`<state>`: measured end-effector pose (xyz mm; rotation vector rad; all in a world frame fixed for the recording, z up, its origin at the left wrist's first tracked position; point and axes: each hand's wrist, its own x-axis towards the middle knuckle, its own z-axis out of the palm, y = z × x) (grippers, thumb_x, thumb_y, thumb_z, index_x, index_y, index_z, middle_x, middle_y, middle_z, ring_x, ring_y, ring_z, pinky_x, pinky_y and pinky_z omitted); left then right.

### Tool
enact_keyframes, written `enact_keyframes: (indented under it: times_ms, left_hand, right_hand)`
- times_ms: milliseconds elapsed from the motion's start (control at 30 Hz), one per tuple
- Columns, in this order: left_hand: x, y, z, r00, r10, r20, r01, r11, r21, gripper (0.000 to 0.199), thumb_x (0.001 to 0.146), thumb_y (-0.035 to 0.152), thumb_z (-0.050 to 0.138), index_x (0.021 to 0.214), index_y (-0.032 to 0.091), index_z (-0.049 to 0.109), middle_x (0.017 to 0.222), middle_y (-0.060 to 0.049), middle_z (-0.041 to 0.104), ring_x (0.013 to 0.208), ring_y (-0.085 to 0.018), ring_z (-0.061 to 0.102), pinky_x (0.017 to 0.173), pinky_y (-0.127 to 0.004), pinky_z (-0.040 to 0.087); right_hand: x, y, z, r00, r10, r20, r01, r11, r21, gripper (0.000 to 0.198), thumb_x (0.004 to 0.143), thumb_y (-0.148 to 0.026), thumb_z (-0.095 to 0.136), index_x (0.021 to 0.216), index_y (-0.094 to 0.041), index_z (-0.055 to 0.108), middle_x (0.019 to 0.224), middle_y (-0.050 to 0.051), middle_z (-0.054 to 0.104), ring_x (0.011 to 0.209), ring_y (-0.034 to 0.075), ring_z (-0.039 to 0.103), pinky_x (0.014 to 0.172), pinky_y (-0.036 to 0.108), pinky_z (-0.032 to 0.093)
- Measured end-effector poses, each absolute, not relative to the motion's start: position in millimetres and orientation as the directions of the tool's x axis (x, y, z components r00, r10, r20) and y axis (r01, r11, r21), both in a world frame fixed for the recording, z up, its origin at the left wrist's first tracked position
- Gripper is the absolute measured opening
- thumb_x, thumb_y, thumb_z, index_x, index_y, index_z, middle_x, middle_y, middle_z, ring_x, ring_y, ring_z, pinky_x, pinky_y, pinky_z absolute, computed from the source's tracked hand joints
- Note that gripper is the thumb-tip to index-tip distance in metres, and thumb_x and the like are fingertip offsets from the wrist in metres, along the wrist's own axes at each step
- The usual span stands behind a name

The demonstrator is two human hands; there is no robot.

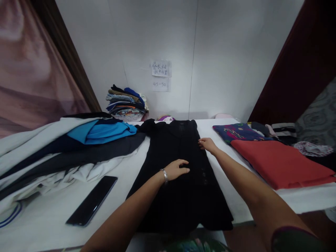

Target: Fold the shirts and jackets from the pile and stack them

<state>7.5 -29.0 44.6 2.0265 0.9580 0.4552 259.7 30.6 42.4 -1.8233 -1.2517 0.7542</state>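
A black dress [181,196] lies spread out on the white-covered table, its neckline toward the wall and its hem hanging over the near edge. My left hand [177,169], with a silver bracelet at the wrist, is over the middle of the dress, thumb and fingers apart and holding nothing. At the right side of the dress, below the shoulder, my right hand [206,144] pinches the edge of the cloth. The dress's left sleeve [149,126] is bunched near other clothes.
A black phone [92,200] lies at the left. Behind it are heaped clothes, including a blue garment [105,132]. A folded stack of clothes [127,105] stands against the wall beneath paper signs [161,75]. Red cloth [280,162] and a patterned navy cloth [236,133] lie on the right.
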Motion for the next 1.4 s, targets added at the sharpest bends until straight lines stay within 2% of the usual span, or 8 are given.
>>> enact_keyframes:
  times_ms: [167, 333, 500, 733, 867, 1000, 1167, 1400]
  left_hand:
    - [24, -21, 31, 0.448, 0.886, 0.119, 0.556, -0.380, 0.739, 0.036, 0.074, 0.044, 0.062, 0.101, 0.021, 0.068, 0.103, -0.007, 0.065, 0.089, -0.021, 0.062, 0.081, -0.032, 0.048]
    - [37, -19, 13, 0.423, 0.903, 0.075, 0.642, -0.358, 0.678, 0.043, 0.075, 0.038, 0.062, 0.113, 0.017, 0.061, 0.110, -0.010, 0.060, 0.101, -0.024, 0.058, 0.087, -0.034, 0.046]
    - [36, -16, 0, 0.417, 0.905, 0.079, 0.633, -0.352, 0.690, 0.041, 0.078, 0.038, 0.061, 0.114, 0.019, 0.057, 0.111, -0.008, 0.059, 0.106, -0.024, 0.056, 0.087, -0.035, 0.045]
    - [35, -16, -7, 0.433, 0.895, 0.110, 0.640, -0.391, 0.661, 0.036, 0.082, 0.036, 0.057, 0.115, 0.021, 0.054, 0.114, -0.007, 0.058, 0.108, -0.024, 0.055, 0.087, -0.035, 0.045]
    - [35, -17, -5, 0.446, 0.888, 0.110, 0.655, -0.408, 0.636, 0.034, 0.083, 0.034, 0.056, 0.115, 0.022, 0.053, 0.114, -0.007, 0.058, 0.109, -0.024, 0.054, 0.089, -0.036, 0.044]
    - [34, -17, -6, 0.449, 0.883, 0.134, 0.650, -0.426, 0.630, 0.031, 0.084, 0.031, 0.056, 0.113, 0.022, 0.053, 0.113, -0.006, 0.058, 0.107, -0.023, 0.054, 0.087, -0.035, 0.044]
    - [32, -17, -6, 0.448, 0.882, 0.146, 0.642, -0.432, 0.634, 0.004, 0.084, 0.025, 0.053, 0.086, 0.022, 0.054, 0.090, -0.003, 0.061, 0.089, -0.020, 0.056, 0.077, -0.032, 0.043]
    - [31, -14, 1, 0.413, 0.892, 0.186, 0.554, -0.408, 0.726, 0.011, 0.083, 0.024, 0.051, 0.072, 0.021, 0.051, 0.074, 0.001, 0.056, 0.073, -0.015, 0.054, 0.067, -0.027, 0.040]
  right_hand:
    - [255, 78, 35, 0.359, 0.931, -0.067, 0.605, -0.287, -0.743, 0.018, 0.084, -0.022, 0.056, 0.085, -0.012, 0.071, 0.067, 0.004, 0.067, 0.061, 0.014, 0.062, 0.056, 0.021, 0.049]
    - [248, 106, 39, 0.352, 0.935, -0.051, 0.759, -0.317, -0.569, 0.022, 0.082, -0.033, 0.061, 0.081, -0.014, 0.071, 0.090, 0.011, 0.070, 0.090, 0.022, 0.065, 0.074, 0.026, 0.046]
    - [233, 112, 42, 0.357, 0.934, 0.017, 0.844, -0.315, -0.435, 0.032, 0.087, -0.038, 0.052, 0.107, -0.016, 0.063, 0.110, 0.014, 0.066, 0.103, 0.025, 0.060, 0.080, 0.031, 0.044]
    - [227, 115, 38, 0.247, 0.967, -0.062, 0.903, -0.253, -0.347, 0.046, 0.092, -0.051, 0.040, 0.093, -0.015, 0.068, 0.105, 0.016, 0.068, 0.100, 0.027, 0.063, 0.077, 0.031, 0.045]
    - [224, 116, 34, 0.244, 0.965, -0.099, 0.914, -0.263, -0.309, 0.036, 0.085, -0.047, 0.055, 0.092, -0.015, 0.070, 0.103, 0.016, 0.069, 0.099, 0.028, 0.063, 0.077, 0.032, 0.045]
    - [217, 113, 31, 0.264, 0.963, -0.059, 0.905, -0.268, -0.330, 0.022, 0.084, -0.033, 0.059, 0.092, -0.017, 0.070, 0.103, 0.012, 0.069, 0.100, 0.026, 0.062, 0.078, 0.030, 0.044]
    - [239, 109, 42, 0.340, 0.940, 0.017, 0.837, -0.294, -0.462, 0.026, 0.089, -0.035, 0.050, 0.088, -0.018, 0.070, 0.098, 0.008, 0.069, 0.097, 0.022, 0.061, 0.075, 0.027, 0.044]
    - [283, 90, 29, 0.465, 0.883, -0.068, 0.632, -0.385, -0.673, 0.027, 0.093, -0.037, 0.051, 0.103, -0.013, 0.061, 0.095, 0.005, 0.064, 0.078, 0.014, 0.062, 0.069, 0.030, 0.053]
